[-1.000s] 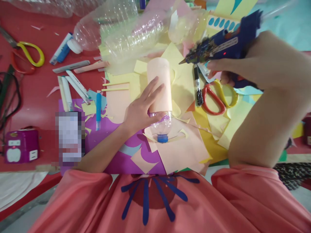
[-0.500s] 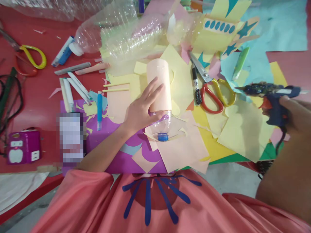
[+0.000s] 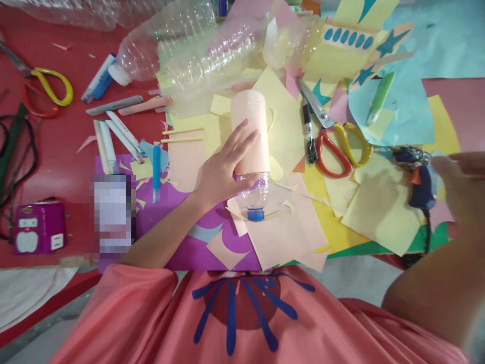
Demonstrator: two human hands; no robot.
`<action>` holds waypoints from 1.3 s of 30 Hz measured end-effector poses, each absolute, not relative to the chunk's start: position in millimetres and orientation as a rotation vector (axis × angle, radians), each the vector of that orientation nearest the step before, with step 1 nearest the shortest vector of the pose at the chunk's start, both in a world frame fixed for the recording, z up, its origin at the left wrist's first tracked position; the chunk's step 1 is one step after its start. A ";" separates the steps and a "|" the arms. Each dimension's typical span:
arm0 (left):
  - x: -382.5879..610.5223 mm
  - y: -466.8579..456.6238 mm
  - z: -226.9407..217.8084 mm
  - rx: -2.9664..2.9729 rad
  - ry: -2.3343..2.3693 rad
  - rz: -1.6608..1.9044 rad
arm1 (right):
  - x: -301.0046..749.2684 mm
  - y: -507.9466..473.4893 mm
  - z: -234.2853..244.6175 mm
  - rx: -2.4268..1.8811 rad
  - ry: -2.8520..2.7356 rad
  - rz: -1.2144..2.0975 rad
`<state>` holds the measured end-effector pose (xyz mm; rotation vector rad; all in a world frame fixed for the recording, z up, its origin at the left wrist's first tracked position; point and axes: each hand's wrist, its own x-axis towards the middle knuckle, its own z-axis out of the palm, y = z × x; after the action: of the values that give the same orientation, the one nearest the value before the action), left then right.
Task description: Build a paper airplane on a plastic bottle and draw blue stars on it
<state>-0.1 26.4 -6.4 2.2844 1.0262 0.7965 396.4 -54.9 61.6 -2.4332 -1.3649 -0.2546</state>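
A plastic bottle (image 3: 256, 193) wrapped in peach paper lies with its blue cap towards me. My left hand (image 3: 227, 164) holds it, fingers across the paper and thumb by the clear shoulder. At the right, a dark blue hot glue gun (image 3: 421, 189) with an orange trigger lies on the papers, nozzle pointing left. Just beyond its handle is my right hand (image 3: 460, 184), blurred, with nothing seen in it and its fingers apart. Red-and-yellow scissors (image 3: 333, 151) and a black marker (image 3: 308, 132) rest between the bottle and the glue gun.
Clear plastic bottles (image 3: 212, 55) lie across the back. Several markers (image 3: 121, 134), a second pair of scissors (image 3: 51, 88), a phone (image 3: 112, 212) and a purple box (image 3: 40, 227) are on the left. Paper scraps (image 3: 282, 227) cover the middle; a cable (image 3: 427, 232) hangs from the glue gun.
My right hand has let go of the glue gun, which now lies lower and further left, and has moved slightly right of it. My left hand stays on the bottle.
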 end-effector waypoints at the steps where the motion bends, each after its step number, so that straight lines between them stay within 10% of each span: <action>1: 0.0 26.6 -6.4 2.285 1.020 0.792 | 372.3 -50.0 64.7 -2.370 -1.398 -0.033; 6: 0.5 26.2 -6.5 2.272 1.021 0.790 | 257.9 -29.2 43.1 -1.672 -2.008 0.501; 13: 2.6 24.3 -6.7 2.237 1.052 0.812 | 222.4 -12.9 11.7 -1.802 -2.228 0.393; 22: 2.1 24.6 -3.1 2.233 1.053 0.784 | 237.2 11.1 32.4 -1.701 -1.710 1.022; 39: 0.0 22.1 -6.9 2.303 1.045 0.761 | 176.5 95.3 140.3 -1.787 -2.088 0.467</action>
<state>0.0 22.1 -6.9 2.3028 1.0450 0.7608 176.5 95.3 140.3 -1.7873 -2.0876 0.4674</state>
